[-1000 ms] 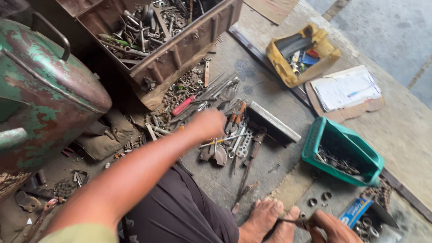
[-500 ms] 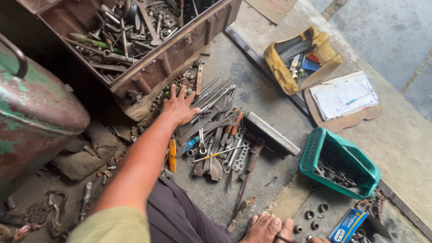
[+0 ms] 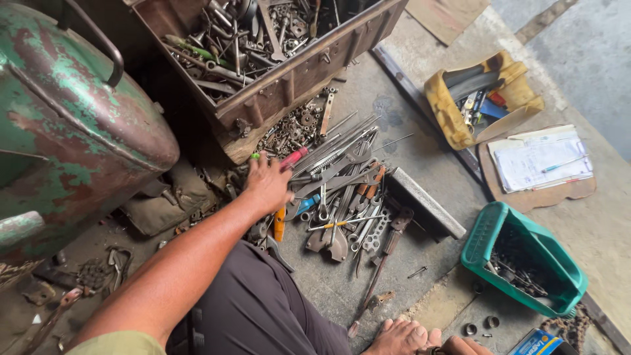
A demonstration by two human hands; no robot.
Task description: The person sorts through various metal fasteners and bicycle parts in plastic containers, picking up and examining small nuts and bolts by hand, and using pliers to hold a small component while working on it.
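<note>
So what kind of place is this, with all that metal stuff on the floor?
Probably a repair workshop or garage. A rusty metal toolbox is crammed with tools, and wrenches and screwdrivers lie spread on the concrete floor. The person's left hand rests on that pile, and a green tub holds small metal parts.

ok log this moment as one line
left hand: palm down on tool pile, by red-handled screwdriver | grip: cannot tell | right hand: frame bottom by foot | rusty toolbox above

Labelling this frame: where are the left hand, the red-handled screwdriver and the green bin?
left hand (image 3: 266,186), head view, back of the hand.
red-handled screwdriver (image 3: 295,156), head view, its red handle.
green bin (image 3: 485,236), head view, its near-left rim.
</note>
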